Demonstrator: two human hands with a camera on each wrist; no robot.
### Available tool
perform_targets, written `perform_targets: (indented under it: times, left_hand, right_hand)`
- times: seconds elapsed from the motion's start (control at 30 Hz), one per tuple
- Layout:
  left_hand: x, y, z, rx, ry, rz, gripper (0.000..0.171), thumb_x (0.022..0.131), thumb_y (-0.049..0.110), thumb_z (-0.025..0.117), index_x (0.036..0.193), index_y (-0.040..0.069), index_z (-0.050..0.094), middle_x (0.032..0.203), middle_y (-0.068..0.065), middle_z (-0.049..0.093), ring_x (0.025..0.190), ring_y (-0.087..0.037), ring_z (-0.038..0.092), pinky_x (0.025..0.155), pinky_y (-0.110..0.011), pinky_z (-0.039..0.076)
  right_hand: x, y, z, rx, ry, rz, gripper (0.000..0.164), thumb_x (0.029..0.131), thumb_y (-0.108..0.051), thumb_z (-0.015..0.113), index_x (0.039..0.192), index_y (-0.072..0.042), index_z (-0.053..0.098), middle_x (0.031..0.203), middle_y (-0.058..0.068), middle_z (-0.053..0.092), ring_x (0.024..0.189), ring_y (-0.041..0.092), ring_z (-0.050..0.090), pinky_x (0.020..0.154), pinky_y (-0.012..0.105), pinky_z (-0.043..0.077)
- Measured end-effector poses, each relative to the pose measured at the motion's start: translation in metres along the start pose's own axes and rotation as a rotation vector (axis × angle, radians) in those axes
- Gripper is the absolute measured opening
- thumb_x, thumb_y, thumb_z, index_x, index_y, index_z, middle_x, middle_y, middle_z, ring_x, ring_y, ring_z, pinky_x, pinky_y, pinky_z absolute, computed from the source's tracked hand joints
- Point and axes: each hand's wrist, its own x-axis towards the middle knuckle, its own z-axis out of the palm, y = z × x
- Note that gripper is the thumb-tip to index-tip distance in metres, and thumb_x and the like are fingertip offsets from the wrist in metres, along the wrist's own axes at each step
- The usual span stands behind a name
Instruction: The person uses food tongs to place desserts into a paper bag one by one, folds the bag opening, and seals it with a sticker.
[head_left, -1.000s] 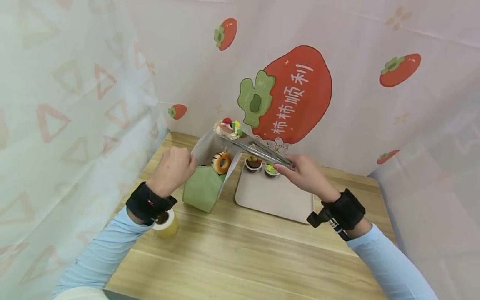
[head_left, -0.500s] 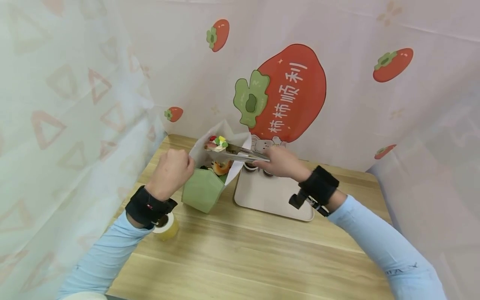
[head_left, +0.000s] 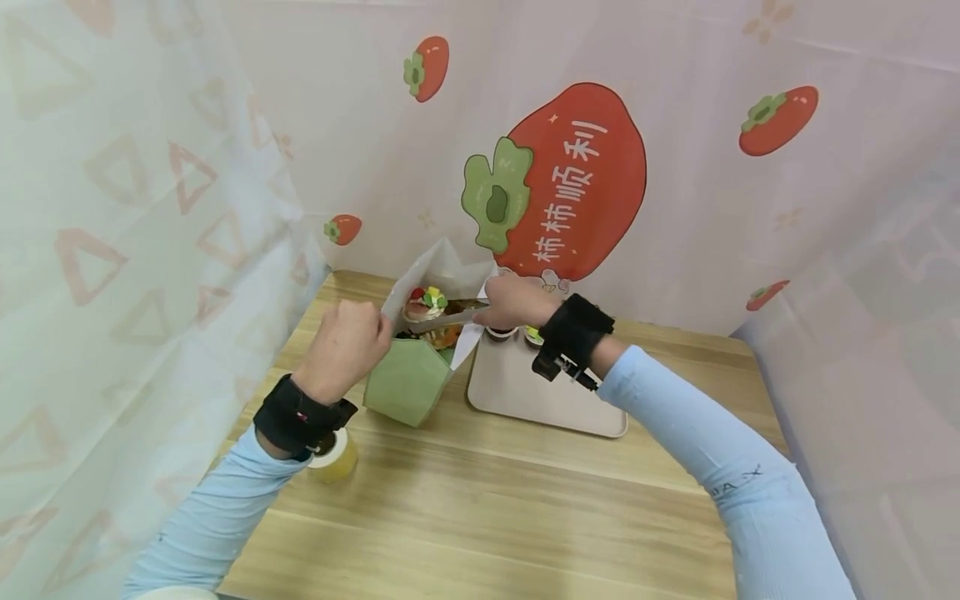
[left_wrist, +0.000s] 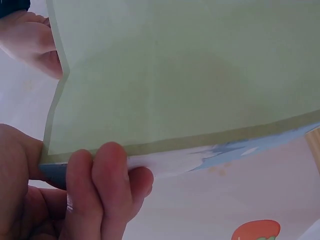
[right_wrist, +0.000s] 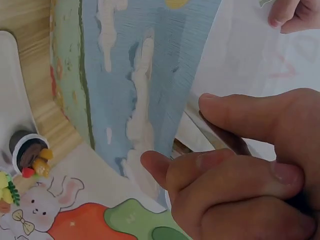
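Observation:
My left hand (head_left: 341, 350) pinches the top edge of a green paper bag (head_left: 405, 379); in the left wrist view the fingers (left_wrist: 111, 170) curl over the bag's corner. The bag stands upright with its mouth open. My right hand (head_left: 517, 302) grips metal tongs (head_left: 457, 317), which hold a small cream-and-fruit-topped cake (head_left: 426, 304) in the bag's mouth. Below it, a doughnut (head_left: 444, 336) shows partly inside the bag. The right wrist view has the bag's blue cloud-printed side (right_wrist: 145, 90) beside the curled fingers; the cake is hidden there.
Right of the bag lies a beige tray (head_left: 540, 396) with small dessert cups (head_left: 501, 334) at its back edge, partly hidden by the right hand. A yellow tape roll (head_left: 334, 461) stands under the left wrist. Printed curtains (head_left: 675, 250) surround the wooden table (head_left: 480, 517).
My right hand has moved left and the tongs have lowered the cake from above the bag's rim into its mouth. The left hand has kept its hold on the bag's edge.

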Motion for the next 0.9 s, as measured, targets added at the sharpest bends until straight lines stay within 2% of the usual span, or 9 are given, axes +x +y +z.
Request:
perform_targets:
  times: [0.13,0.27,0.37,0.53,0.67,0.7,0.77,0.83,0.9]
  left_hand:
    - [0.000,-0.001,0.000,0.001,0.005,-0.005,0.037,0.092,0.005,0.047,0.055,0.003,0.051,0.050,-0.002,0.038,0.041,-0.017,0.039,0.039,-0.026,0.029]
    - [0.001,-0.002,-0.001,0.002,0.017,-0.006,0.034,0.092,0.005,0.048,0.058,0.000,0.054,0.050,-0.004,0.041,0.040,-0.018,0.040,0.038,-0.026,0.031]
    - [0.001,-0.003,-0.001,0.009,0.030,0.009,0.036,0.091,0.004,0.047,0.055,0.002,0.051,0.050,-0.003,0.040,0.041,-0.018,0.041,0.039,-0.027,0.032]
    - [0.001,-0.004,0.000,0.021,0.050,0.031,0.042,0.089,0.002,0.046,0.048,0.009,0.042,0.049,0.000,0.035,0.042,-0.019,0.039,0.042,-0.029,0.031]
    - [0.001,-0.008,0.001,0.010,0.043,0.016,0.042,0.090,0.002,0.046,0.048,0.010,0.042,0.049,0.000,0.035,0.043,-0.019,0.039,0.042,-0.029,0.031]
    - [0.001,-0.009,0.002,0.008,0.040,0.013,0.042,0.090,0.002,0.046,0.049,0.010,0.042,0.049,0.000,0.036,0.043,-0.019,0.039,0.042,-0.029,0.031]
    - [0.001,-0.011,0.002,0.002,0.030,0.007,0.042,0.090,0.002,0.046,0.049,0.010,0.042,0.049,0.000,0.036,0.043,-0.019,0.039,0.042,-0.029,0.031]
    - [0.002,-0.013,0.002,-0.006,0.027,0.001,0.041,0.089,0.002,0.045,0.049,0.010,0.041,0.049,0.000,0.035,0.043,-0.018,0.039,0.042,-0.029,0.031]
    - [0.003,-0.016,0.002,-0.009,0.025,-0.003,0.041,0.089,0.002,0.045,0.049,0.010,0.041,0.050,0.001,0.034,0.043,-0.018,0.038,0.043,-0.029,0.030]
  right_hand:
    - [-0.009,0.003,-0.010,0.016,0.011,0.002,0.026,0.092,-0.032,0.066,0.091,-0.006,0.066,0.069,0.000,0.048,0.064,0.017,0.049,0.056,0.026,0.036]
    - [-0.025,0.006,-0.023,0.064,0.040,-0.030,0.025,0.090,-0.031,0.069,0.104,-0.011,0.067,0.076,0.001,0.059,0.066,0.017,0.055,0.059,0.026,0.040]
    - [-0.036,0.007,-0.032,0.066,0.036,-0.041,0.029,0.090,-0.031,0.071,0.110,-0.010,0.067,0.075,0.002,0.061,0.062,0.016,0.055,0.057,0.025,0.041]
    - [-0.051,0.005,-0.045,0.011,0.049,-0.019,0.026,0.091,-0.032,0.069,0.091,-0.006,0.067,0.064,0.001,0.054,0.055,0.015,0.052,0.054,0.025,0.038]
    - [-0.063,0.013,-0.051,0.005,0.119,-0.020,0.033,0.092,-0.033,0.069,0.077,-0.006,0.058,0.059,0.000,0.044,0.054,0.016,0.043,0.056,0.027,0.031]
    - [-0.066,0.017,-0.051,0.021,0.141,-0.026,0.030,0.092,-0.032,0.069,0.081,-0.005,0.060,0.059,0.001,0.042,0.054,0.016,0.040,0.056,0.028,0.030]
    - [-0.074,0.028,-0.049,0.081,0.189,-0.063,0.025,0.092,-0.029,0.069,0.099,-0.004,0.065,0.071,0.004,0.056,0.062,0.017,0.050,0.061,0.030,0.040]
    - [-0.082,0.040,-0.047,0.166,0.232,-0.120,0.034,0.093,-0.022,0.068,0.122,-0.005,0.063,0.094,0.011,0.067,0.080,0.023,0.061,0.075,0.038,0.050]
    - [-0.091,0.051,-0.044,0.242,0.252,-0.161,0.048,0.095,-0.019,0.066,0.140,-0.009,0.054,0.124,0.013,0.065,0.104,0.027,0.063,0.093,0.047,0.050]
